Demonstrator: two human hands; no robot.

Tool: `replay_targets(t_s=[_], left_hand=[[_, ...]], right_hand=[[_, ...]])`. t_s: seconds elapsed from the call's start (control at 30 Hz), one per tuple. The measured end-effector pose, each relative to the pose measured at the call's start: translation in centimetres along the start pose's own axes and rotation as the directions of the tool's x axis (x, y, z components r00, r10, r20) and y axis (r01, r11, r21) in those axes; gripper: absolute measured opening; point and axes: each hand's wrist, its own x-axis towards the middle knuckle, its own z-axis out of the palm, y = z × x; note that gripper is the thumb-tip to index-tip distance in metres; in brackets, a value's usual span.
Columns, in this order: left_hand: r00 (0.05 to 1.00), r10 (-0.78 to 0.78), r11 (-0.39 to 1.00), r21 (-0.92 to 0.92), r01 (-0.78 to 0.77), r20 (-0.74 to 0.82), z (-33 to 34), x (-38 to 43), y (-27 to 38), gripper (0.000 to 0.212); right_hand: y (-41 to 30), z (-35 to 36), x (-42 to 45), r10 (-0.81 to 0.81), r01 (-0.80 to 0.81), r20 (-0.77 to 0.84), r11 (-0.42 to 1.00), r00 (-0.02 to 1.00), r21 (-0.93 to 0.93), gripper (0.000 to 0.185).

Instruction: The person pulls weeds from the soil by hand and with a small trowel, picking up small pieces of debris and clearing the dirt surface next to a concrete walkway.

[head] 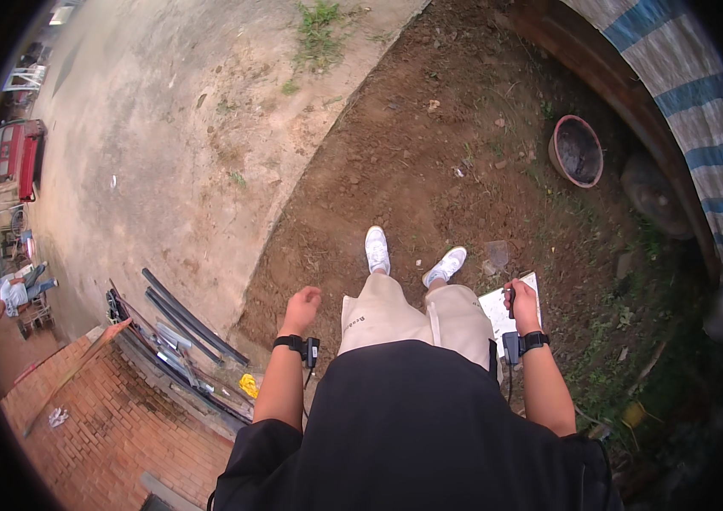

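My left hand (302, 311) hangs beside my left thigh, fingers loosely curled, with nothing visible in it. To the right of my legs, my right hand (523, 305) is closed around a small dark handle-like object (512, 303); the rest of that object is hidden. Behind this hand shows a white flat panel (494, 311) with dark specks. Whether the hand touches the panel, I cannot tell. Both wrists wear black straps with small cabled devices. My white shoes (376, 249) are on bare brown soil (336, 217).
A concrete slab edge (310, 172) runs along the soil. Dark pipes (192, 316) and metal lengths lie left, by brick paving (144, 421). At right are a round tub (577, 152) and a striped tarp (697, 96). A person (22, 294) sits far left, near a red vehicle (19, 156).
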Motion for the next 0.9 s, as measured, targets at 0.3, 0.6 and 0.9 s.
replay_targets(t_s=[0.3, 0.6, 0.9], left_hand=[[0.987, 0.146, 0.988, -0.034, -0.149, -0.061, -3.1, 3.1, -1.4, 0.021], [0.986, 0.160, 0.987, 0.037, -0.158, -0.040, -4.8, 4.5, 0.0, 0.023], [0.959, 0.283, 0.959, 0.012, -0.282, -0.035, -5.1, 6.2, 6.2, 0.026]], right_hand=[[-3.8, 5.7, -2.2, -0.140, 0.115, 0.099, 0.969, 0.985, 0.219, 0.026], [-7.3, 7.4, -2.8, -0.236, 0.139, 0.241, 0.923, 0.941, 0.360, 0.028], [-10.1, 9.4, -3.6, -0.312, 0.226, 0.251, 0.920, 0.916, 0.320, 0.029]])
